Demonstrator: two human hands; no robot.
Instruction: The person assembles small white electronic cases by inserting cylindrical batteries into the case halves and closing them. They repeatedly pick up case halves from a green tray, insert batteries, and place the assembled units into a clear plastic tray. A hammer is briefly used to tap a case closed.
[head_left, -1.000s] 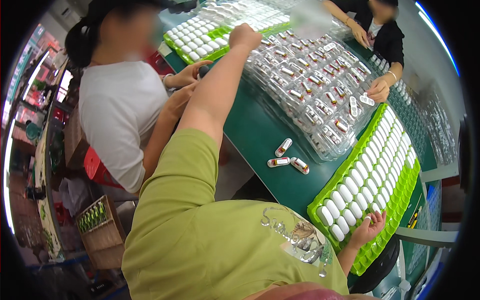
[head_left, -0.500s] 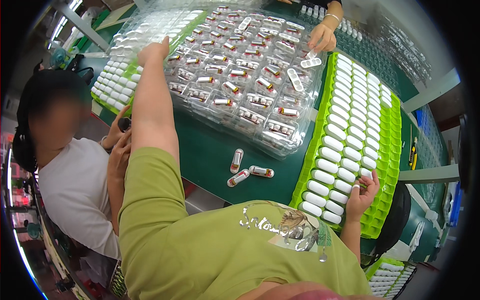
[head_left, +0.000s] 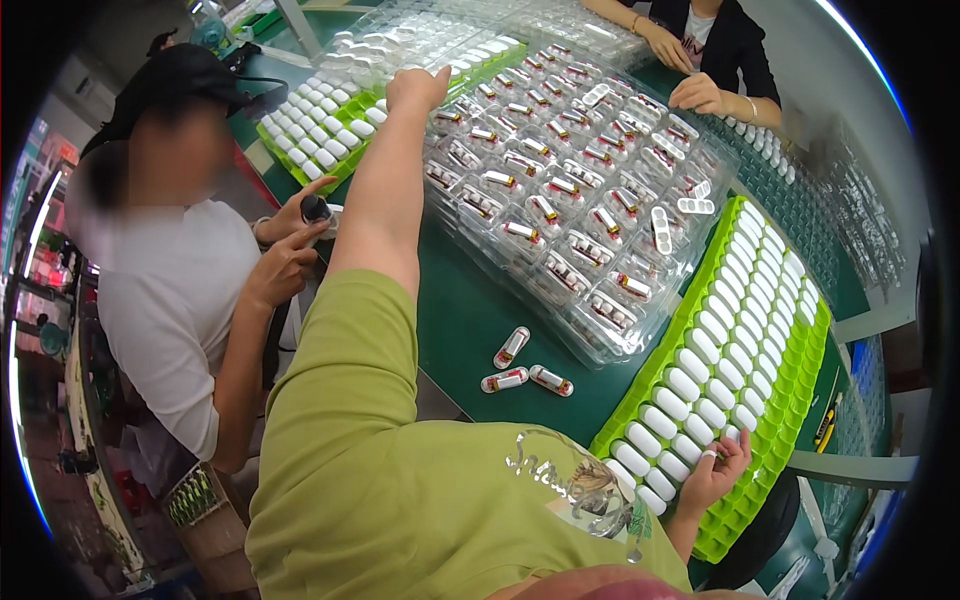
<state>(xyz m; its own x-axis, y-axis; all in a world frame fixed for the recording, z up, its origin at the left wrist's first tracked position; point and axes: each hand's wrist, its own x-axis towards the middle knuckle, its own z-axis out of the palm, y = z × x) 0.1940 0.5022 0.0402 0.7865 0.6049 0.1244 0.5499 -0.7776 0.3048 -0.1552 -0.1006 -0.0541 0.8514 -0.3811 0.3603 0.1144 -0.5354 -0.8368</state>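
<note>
So the white case (head_left: 731, 433) sits in the green tray (head_left: 762, 482) around 4 o'clock, right hand's (head_left: 718, 468) fingers on it (can't tell if it's actually gripped). Clear trays (head_left: 622, 343) toward 1 o'clock; left hand (head_left: 418, 90) near 12, grip unclear.

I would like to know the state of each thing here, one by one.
Left hand: stretched out, grip unclear
Right hand: fingertips at a white oval piece
Near green tray: partly filled
Far green tray: partly covered
Clear trays: stacked, loaded
Three small cases: lying loose, close together
</note>
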